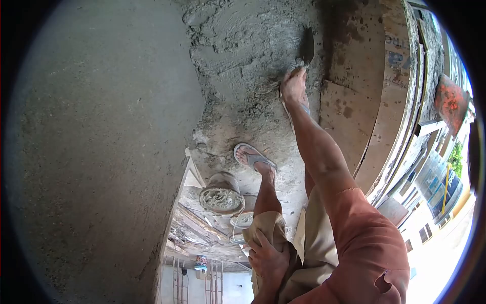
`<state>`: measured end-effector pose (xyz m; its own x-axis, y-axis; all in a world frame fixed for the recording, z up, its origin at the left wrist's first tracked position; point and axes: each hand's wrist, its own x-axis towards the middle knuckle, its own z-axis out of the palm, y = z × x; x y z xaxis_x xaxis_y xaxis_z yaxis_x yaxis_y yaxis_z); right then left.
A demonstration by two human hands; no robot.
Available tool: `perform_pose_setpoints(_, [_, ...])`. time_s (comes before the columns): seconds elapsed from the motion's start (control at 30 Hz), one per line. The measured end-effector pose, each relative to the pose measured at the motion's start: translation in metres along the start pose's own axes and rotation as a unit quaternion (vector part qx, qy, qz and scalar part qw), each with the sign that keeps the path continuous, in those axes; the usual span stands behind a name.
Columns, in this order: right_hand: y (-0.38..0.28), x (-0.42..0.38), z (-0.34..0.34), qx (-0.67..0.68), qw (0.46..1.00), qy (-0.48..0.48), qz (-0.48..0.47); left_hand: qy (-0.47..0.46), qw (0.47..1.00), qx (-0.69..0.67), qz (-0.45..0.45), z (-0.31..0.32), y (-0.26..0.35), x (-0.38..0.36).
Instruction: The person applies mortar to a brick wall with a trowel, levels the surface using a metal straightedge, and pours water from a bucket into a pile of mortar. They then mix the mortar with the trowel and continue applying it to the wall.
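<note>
My right hand (294, 87) is closed around a trowel (307, 46), with the arm stretched forward in a torn reddish sleeve. The trowel's dark blade touches the rough wet mortar (243, 55) near the board edge; its handle is mostly hidden in the hand. My left hand (269, 257) rests on my bent knee in beige trousers, fingers apart and holding nothing. A sandalled foot (254, 157) stands on the mortar-smeared floor between the hands.
Smooth grey cement (101, 126) spreads across the left side. Stained plywood boards (349, 116) line the right. A mortar-filled bucket (223, 179) and a second container (242, 220) stand beside the foot. A reddish, mortar-spattered object (450, 104) and a blue container (439, 185) are at far right.
</note>
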<state>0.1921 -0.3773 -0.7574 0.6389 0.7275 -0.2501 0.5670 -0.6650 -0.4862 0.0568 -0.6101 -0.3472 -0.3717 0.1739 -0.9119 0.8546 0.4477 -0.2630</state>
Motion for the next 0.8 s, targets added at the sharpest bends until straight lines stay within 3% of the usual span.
perform_pose_setpoints(0.03, [0.000,-0.007,0.008,0.001,1.000,-0.001,0.007,0.009,1.000,0.005,-0.005,0.001,-0.001,0.001])
perform_pose_setpoints(0.1, [-0.026,-0.026,0.024,0.033,0.997,-0.031,-0.070,-0.003,1.000,0.010,-0.014,-0.003,0.000,0.003])
perform_pose_setpoints(0.17, [-0.040,-0.057,0.024,0.008,0.981,-0.159,-0.107,-0.016,1.000,0.012,-0.019,-0.005,-0.003,0.001])
perform_pose_setpoints(0.2, [-0.042,-0.067,0.019,0.008,0.982,-0.156,-0.106,-0.016,1.000,0.011,-0.012,-0.004,-0.007,0.001])
perform_pose_setpoints(0.27, [-0.035,-0.092,0.003,0.023,0.945,-0.278,-0.173,-0.022,1.000,0.014,-0.005,0.000,-0.016,-0.002])
perform_pose_setpoints(0.3, [-0.021,-0.107,0.000,0.021,0.945,-0.278,-0.168,-0.033,0.999,0.006,0.010,0.002,-0.023,-0.002])
perform_pose_setpoints(0.4, [0.006,-0.144,-0.007,0.126,0.990,-0.066,-0.007,-0.046,0.999,-0.009,0.023,0.015,-0.038,-0.006])
perform_pose_setpoints(0.43, [0.011,-0.150,-0.004,0.125,0.990,-0.065,-0.012,-0.041,0.999,-0.020,0.021,0.018,-0.041,-0.003])
perform_pose_setpoints(0.47, [0.013,-0.153,-0.001,0.225,0.958,-0.065,0.164,-0.040,0.999,-0.027,0.022,0.021,-0.039,-0.002])
perform_pose_setpoints(0.5, [0.025,-0.159,0.011,0.312,0.886,-0.066,0.335,-0.062,0.998,-0.017,0.007,0.025,-0.037,-0.004])
perform_pose_setpoints(0.53, [0.034,-0.169,0.034,0.255,0.931,-0.026,0.260,-0.087,0.996,-0.004,-0.010,0.030,-0.035,-0.006])
perform_pose_setpoints(0.63, [0.010,-0.178,0.076,0.298,0.934,-0.091,0.175,-0.084,0.996,0.019,-0.001,0.046,-0.033,-0.012])
perform_pose_setpoints(0.67, [-0.004,-0.174,0.082,0.277,0.928,-0.160,0.191,-0.091,0.996,0.020,-0.005,0.048,-0.032,-0.014])
perform_pose_setpoints(0.73, [-0.021,-0.156,0.086,0.189,0.967,-0.169,0.001,-0.100,0.995,0.005,-0.016,0.049,-0.027,-0.013])
perform_pose_setpoints(0.77, [-0.026,-0.149,0.070,0.188,0.967,-0.174,0.004,-0.104,0.994,0.006,-0.021,0.050,-0.027,-0.016])
perform_pose_setpoints(0.8, [-0.026,-0.134,0.046,0.131,0.966,-0.202,-0.093,-0.115,0.993,-0.003,-0.014,0.051,-0.027,-0.017])
